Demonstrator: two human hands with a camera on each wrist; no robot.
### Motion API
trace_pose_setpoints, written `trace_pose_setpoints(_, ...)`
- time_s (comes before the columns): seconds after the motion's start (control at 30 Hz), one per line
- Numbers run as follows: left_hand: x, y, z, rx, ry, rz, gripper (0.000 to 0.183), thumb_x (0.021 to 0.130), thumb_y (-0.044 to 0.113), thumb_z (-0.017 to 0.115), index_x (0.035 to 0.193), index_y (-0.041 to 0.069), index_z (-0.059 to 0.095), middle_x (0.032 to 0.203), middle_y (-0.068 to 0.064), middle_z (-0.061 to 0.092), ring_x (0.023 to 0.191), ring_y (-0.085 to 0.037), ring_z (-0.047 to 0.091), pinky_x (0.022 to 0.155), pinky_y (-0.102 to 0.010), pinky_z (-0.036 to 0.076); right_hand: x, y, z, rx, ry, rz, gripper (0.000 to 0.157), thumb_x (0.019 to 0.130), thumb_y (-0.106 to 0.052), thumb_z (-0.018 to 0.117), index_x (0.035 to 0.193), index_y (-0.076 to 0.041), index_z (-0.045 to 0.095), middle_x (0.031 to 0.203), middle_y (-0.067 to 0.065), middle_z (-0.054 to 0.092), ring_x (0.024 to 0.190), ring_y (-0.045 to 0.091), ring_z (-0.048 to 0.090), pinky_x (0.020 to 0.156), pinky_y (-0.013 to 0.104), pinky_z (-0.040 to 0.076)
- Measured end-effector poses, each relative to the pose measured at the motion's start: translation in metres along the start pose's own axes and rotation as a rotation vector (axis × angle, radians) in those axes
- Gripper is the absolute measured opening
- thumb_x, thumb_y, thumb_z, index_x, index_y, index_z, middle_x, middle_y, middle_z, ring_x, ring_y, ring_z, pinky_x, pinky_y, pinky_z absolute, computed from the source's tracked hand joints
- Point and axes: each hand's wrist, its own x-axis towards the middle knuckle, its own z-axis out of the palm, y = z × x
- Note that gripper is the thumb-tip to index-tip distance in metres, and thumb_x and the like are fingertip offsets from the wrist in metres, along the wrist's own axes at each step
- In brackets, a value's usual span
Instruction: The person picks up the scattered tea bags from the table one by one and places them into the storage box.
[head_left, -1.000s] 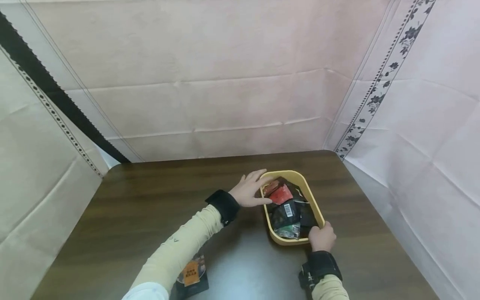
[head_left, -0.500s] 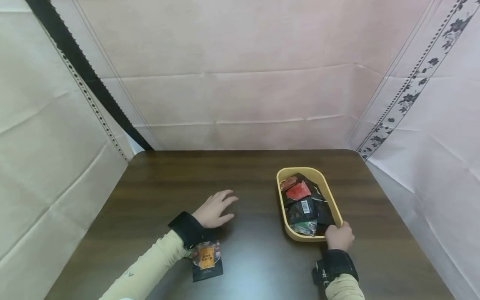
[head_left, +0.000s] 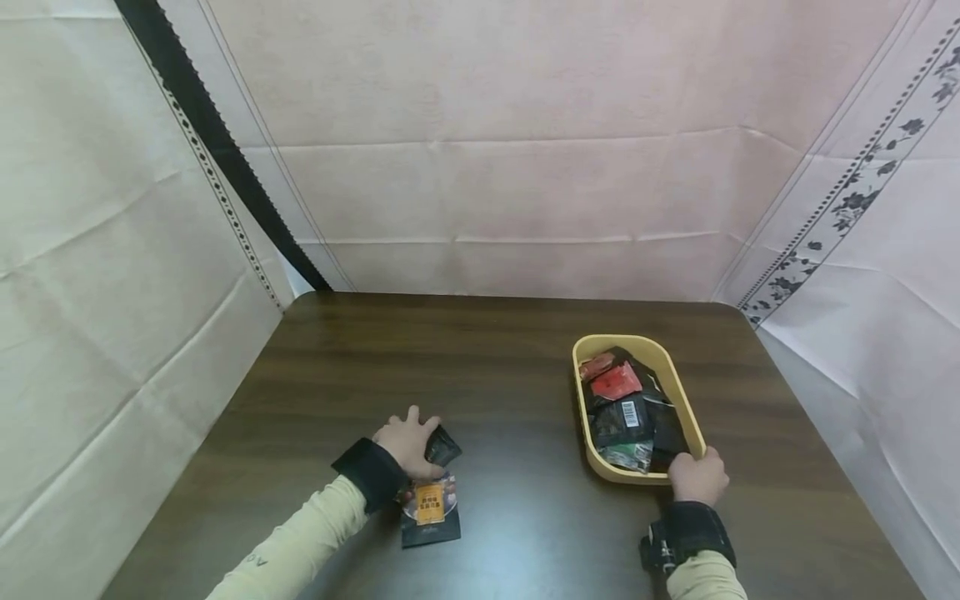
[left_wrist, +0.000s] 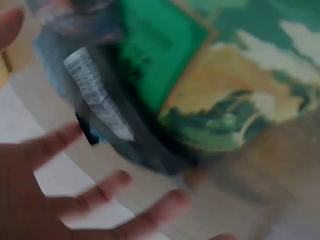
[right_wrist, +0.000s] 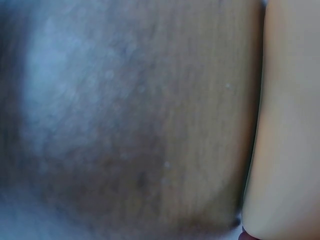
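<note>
My right hand (head_left: 699, 478) grips the near right corner of a yellow plastic basket (head_left: 590, 454), which holds several dark, red and clear-green packets. Left of the basket, my left hand (head_left: 408, 444) reaches down over flat food packets on the table, its fingers spread. By its thumb lies a small dark packet (head_left: 442, 448); just nearer is a black packet with an orange label (head_left: 431, 505). In the blurred left wrist view, the fingers (left_wrist: 145, 220) stand apart beside a dark packet with a barcode (left_wrist: 97, 95) and a green-and-yellow packet (left_wrist: 240, 85).
Everything stands on a brown wooden table (head_left: 510, 375). White cloth (head_left: 480, 183) hangs behind and on both sides of it. A pale smooth surface (right_wrist: 285, 125) fills the right edge of the right wrist view; its kind is unclear.
My left hand has moved from the basket's left rim leftward and nearer, down to the packets. My right hand keeps its grip on the basket. The head view has shifted.
</note>
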Motion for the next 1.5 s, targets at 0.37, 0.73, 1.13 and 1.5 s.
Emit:
trace_pose_setpoints(0.37,0.035,0.019,-0.003,0.007,0.0,0.061,0.075,0.06,0.037,0.078,0.123,0.007,0.053,0.101,-0.019,0.051,0.078,-0.032,0.052,0.062,-0.04,0.048,0.002,0.001,-0.01,-0.001,0.014,0.025,0.044,0.079,-0.005,0.033,0.117,0.015,0.043,0.108,0.038,0.046,0.101,0.054,0.041,0.087,0.058,0.032)
trace_pose_setpoints(0.73,0.063,0.018,0.01,0.121,0.002,0.157,0.052,0.073,0.013,0.074,0.117,0.013,0.046,0.105,-0.016,0.046,0.086,-0.034,0.051,0.056,-0.042,0.047,-0.002,-0.001,-0.012,-0.004,0.022,0.017,0.044,0.08,-0.005,0.033,0.118,0.015,0.043,0.109,0.038,0.046,0.101,0.054,0.041,0.088,0.057,0.033)
trace_pose_setpoints(1.13,0.081,0.063,-0.037,0.091,0.241,0.396,0.031,0.078,0.009,0.068,0.099,0.019,0.048,0.09,-0.005,0.052,0.075,-0.023,0.052,0.053,-0.033,0.045,-0.002,-0.002,-0.008,0.009,0.021,0.016,0.044,0.079,-0.004,0.034,0.118,0.014,0.043,0.109,0.037,0.047,0.101,0.053,0.042,0.088,0.058,0.033)
trace_pose_setpoints(1.5,0.11,0.179,-0.084,-0.079,0.208,0.533,0.045,0.079,0.012,0.067,0.118,0.02,0.046,0.106,-0.004,0.049,0.089,-0.017,0.051,0.064,-0.03,0.048,-0.006,-0.001,0.001,-0.028,0.035,-0.048,0.039,0.078,-0.004,0.035,0.111,0.015,0.046,0.103,0.038,0.05,0.095,0.054,0.046,0.08,0.058,0.036)
